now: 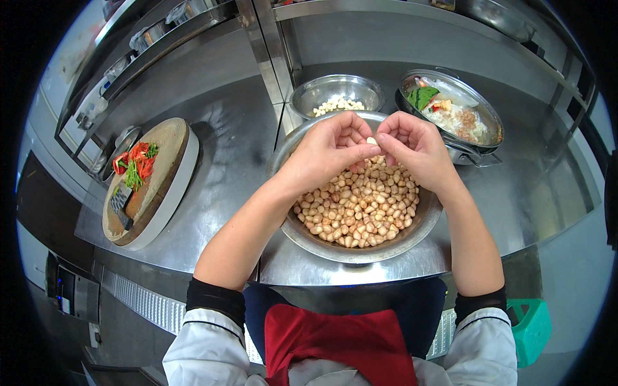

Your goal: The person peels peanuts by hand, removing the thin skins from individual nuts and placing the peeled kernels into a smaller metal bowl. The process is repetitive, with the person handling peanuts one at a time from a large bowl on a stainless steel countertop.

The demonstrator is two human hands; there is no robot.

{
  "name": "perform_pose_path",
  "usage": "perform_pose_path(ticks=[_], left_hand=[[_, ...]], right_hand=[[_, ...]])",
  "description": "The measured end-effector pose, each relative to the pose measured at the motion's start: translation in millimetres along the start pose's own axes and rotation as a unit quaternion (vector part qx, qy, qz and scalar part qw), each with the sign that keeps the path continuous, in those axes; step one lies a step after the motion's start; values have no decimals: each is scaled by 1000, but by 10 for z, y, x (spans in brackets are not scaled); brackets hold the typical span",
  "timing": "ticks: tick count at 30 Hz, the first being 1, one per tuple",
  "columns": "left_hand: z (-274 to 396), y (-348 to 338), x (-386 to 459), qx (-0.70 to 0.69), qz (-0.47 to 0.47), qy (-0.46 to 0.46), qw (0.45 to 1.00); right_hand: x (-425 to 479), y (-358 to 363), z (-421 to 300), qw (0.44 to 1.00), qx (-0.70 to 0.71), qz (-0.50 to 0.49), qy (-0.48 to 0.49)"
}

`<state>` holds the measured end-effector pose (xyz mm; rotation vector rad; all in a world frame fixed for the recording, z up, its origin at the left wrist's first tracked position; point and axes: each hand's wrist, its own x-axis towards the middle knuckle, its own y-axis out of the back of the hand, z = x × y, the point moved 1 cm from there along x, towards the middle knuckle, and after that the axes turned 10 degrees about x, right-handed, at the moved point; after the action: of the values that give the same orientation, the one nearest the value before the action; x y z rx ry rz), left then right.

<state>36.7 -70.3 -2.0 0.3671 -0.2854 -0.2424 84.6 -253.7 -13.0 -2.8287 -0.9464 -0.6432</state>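
Note:
A pale, peeled kernel (371,141), seemingly a peanut, is pinched where the fingertips of both hands meet. My left hand (340,140) holds it from the left, thumb and forefinger together. From the other side my right hand (410,147) grips it, its fingers curled. Both hands are over a wide steel basin (362,255) holding many tan, skin-on peanuts (362,207). Just behind the basin stands a smaller steel bowl (333,87) with peeled white kernels (338,105) in its bottom.
Right of the bowl, a metal pan (497,120) holds food scraps and a watermelon rind (422,98). A round wooden chopping block (166,132) at left carries cut red and green peppers and a cleaver (120,205). Steel shelves (386,7) overhang the steel counter (231,144).

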Motion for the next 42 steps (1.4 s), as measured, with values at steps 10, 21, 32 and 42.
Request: perform_pose_path(ticks=[10,21,32,42], left_hand=[[-40,3,15,-24,2,-47,999],[-38,13,17,-46,5,-49,998],[-26,16,14,-35,13,-46,998],[-55,-9,23,10,37,-74,997]], right_hand=[[11,10,22,1000,18,-6,6],[17,20,43,1000,28,1,6],[14,10,36,1000,1,6,10],[15,25,78,1000,-26,9,10]])
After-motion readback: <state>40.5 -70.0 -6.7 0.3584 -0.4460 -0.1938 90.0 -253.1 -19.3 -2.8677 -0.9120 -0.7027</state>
